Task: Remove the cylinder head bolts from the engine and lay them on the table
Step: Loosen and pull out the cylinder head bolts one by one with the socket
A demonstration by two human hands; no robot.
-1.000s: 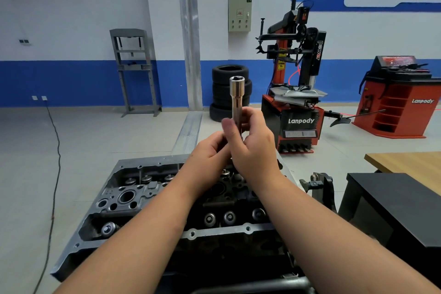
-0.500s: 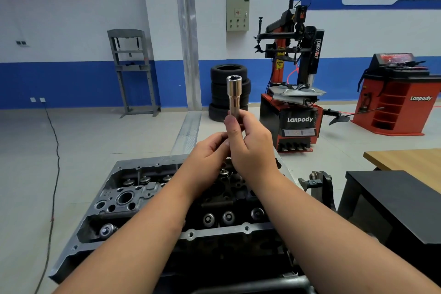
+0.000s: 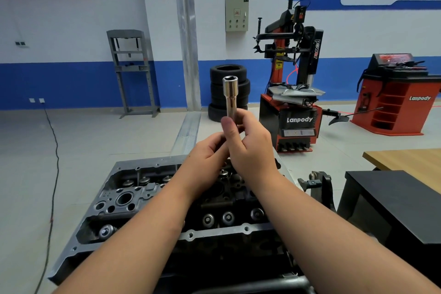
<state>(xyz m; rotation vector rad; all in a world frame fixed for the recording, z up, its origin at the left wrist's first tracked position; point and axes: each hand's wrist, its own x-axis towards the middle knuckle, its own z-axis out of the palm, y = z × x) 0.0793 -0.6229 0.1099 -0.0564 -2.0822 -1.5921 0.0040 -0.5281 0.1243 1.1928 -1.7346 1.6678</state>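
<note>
A grey cylinder head (image 3: 133,198) with valve springs and dark cavities lies in front of me, its far part hidden by my hands. Above it I hold a long silver deep socket (image 3: 230,95) upright, open end up. My right hand (image 3: 250,148) grips its lower part with thumb and fingers curled round it. My left hand (image 3: 210,153) is curled just below and to the left, touching whatever sits under the socket; what it holds is hidden. No loose bolt shows.
A black table (image 3: 393,200) and a wooden table (image 3: 405,160) stand to the right. Next to the head sits a black clamp bracket (image 3: 317,184). Farther off are a tyre changer (image 3: 293,102), stacked tyres (image 3: 229,93), a red balancer (image 3: 396,98) and a floor cable (image 3: 53,162).
Both hands with the socket have shifted slightly left and lower in the view. The grip looks the same.
</note>
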